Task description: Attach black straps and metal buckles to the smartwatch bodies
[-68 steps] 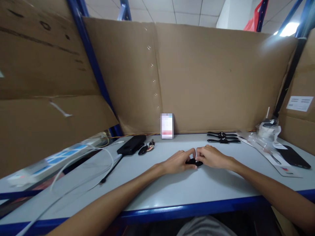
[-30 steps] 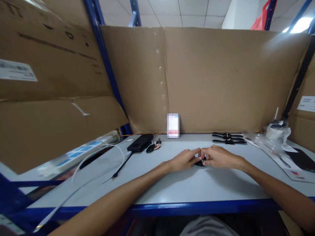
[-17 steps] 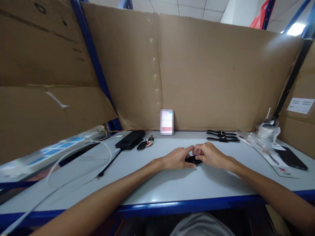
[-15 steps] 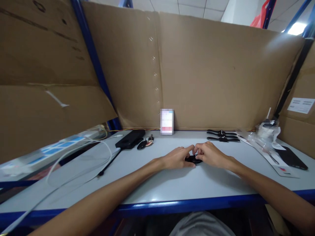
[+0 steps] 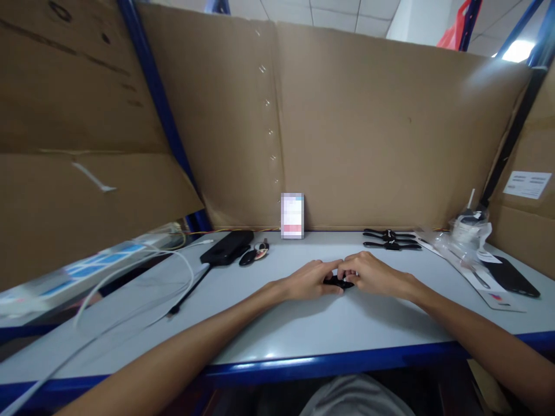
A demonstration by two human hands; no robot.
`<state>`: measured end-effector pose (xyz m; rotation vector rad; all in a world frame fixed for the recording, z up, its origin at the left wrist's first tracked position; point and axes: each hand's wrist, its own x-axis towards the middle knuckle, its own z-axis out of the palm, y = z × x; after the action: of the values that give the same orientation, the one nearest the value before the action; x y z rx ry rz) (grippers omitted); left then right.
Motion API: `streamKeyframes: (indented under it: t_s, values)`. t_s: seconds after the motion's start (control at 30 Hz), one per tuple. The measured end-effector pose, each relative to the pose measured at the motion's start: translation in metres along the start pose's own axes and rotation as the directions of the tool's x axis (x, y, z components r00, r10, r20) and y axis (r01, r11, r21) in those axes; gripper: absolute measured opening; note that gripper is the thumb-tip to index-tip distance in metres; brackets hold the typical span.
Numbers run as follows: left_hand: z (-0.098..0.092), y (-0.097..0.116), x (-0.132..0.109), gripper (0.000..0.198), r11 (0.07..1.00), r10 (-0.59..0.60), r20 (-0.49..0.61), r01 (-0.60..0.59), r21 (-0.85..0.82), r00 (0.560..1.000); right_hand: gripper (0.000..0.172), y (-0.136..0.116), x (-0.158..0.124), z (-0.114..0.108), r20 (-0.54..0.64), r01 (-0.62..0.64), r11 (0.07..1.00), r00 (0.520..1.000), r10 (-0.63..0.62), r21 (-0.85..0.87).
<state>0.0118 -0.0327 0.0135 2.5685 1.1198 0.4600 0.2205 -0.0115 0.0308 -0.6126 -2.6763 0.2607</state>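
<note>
Desk (image 5: 303, 335) w/ keys (image 5: 247, 257), screen (image 5: 292, 216), watches (image 5: 392, 246) beyond; L hand (image 5: 310, 281) & R hand (image 5: 369, 273) fingers grip blk item (image 5: 339, 283).

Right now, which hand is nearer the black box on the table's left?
Left. The left hand is in front and to the right of the black box; the right hand is farther right, beyond the left.

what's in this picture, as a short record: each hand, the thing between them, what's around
left hand: fingers around black piece
right hand: fingers at same piece, grip unclear
black piece: between hands, partly hidden
back: screen upright before cardboard, pixelated
left side: black box, keys beside it
right side: black bands, plastic bag, dark slab
</note>
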Motion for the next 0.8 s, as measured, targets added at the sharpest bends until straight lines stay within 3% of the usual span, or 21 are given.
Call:
streamKeyframes:
  t_s: [0.33,0.43,0.67,0.8]
  values:
    - [0.001,-0.001,0.001,0.031,1.000,-0.024,0.004,0.024,0.004,1.000,0.030,0.004,0.000,0.002,0.002,-0.009,0.998,1.000,0.009,-0.059]
    - [-0.001,0.000,0.001,0.030,0.999,-0.037,0.017,0.037,-0.009,0.999,0.028,0.010,0.000,0.002,0.018,-0.030,1.000,0.999,0.030,0.009]
    - [-0.002,0.002,0.001,0.030,0.999,-0.043,0.028,0.044,-0.011,0.999,0.027,0.012,0.001,-0.007,0.182,-0.194,0.948,0.972,0.151,0.254]
    - [0.000,0.001,0.001,0.033,0.997,-0.075,0.021,0.075,-0.010,0.997,0.027,0.008,0.001,-0.003,0.095,-0.085,0.991,0.993,0.075,0.107]
